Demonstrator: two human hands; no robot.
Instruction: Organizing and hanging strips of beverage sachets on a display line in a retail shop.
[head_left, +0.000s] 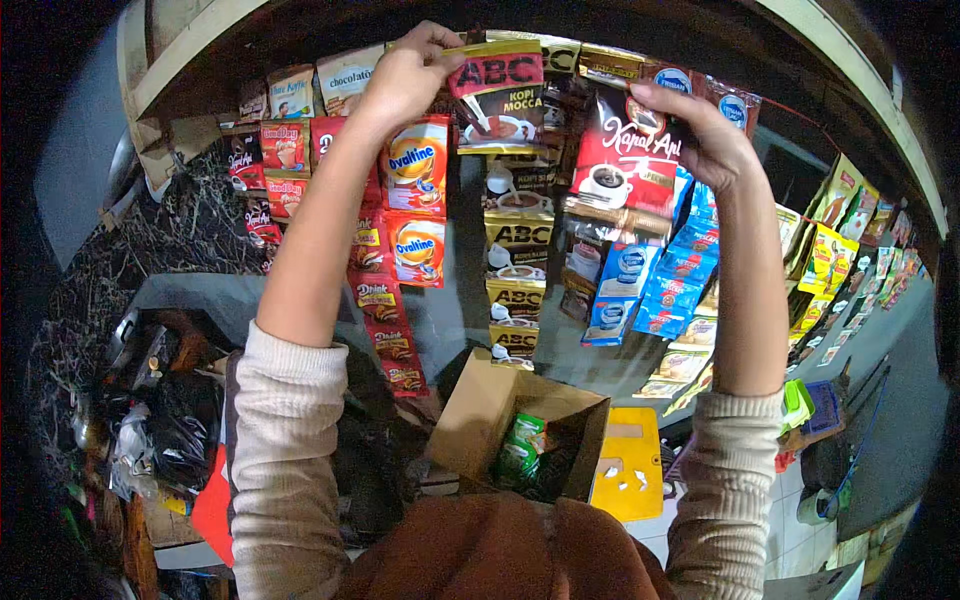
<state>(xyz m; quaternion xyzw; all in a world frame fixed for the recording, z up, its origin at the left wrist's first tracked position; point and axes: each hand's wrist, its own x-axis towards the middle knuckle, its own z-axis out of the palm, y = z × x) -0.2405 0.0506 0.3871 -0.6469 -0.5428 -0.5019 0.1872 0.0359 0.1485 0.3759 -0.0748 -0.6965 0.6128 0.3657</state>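
Both my arms reach up to a row of hanging drink sachets. My left hand (415, 73) pinches the top left corner of an ABC Kopi Mocca sachet (501, 97). Behind and below that sachet hangs a strip of ABC coffee sachets (517, 247). My right hand (701, 131) grips the right side of a red Kapal Api coffee sachet (626, 161), thumb on its front near the top. Blue Nescafé sachets (684, 259) and Frisian Flag sachets (626, 281) hang below my right hand. Orange Ovaltine sachets (415, 169) hang beside my left forearm.
An open cardboard box (480, 420) with green packets (523, 446) inside stands below, before my body. Right of it lies a yellow board (634, 465) with white scraps. Black plastic bags (184, 427) sit at the lower left. More sachet strips (829, 262) hang along the right.
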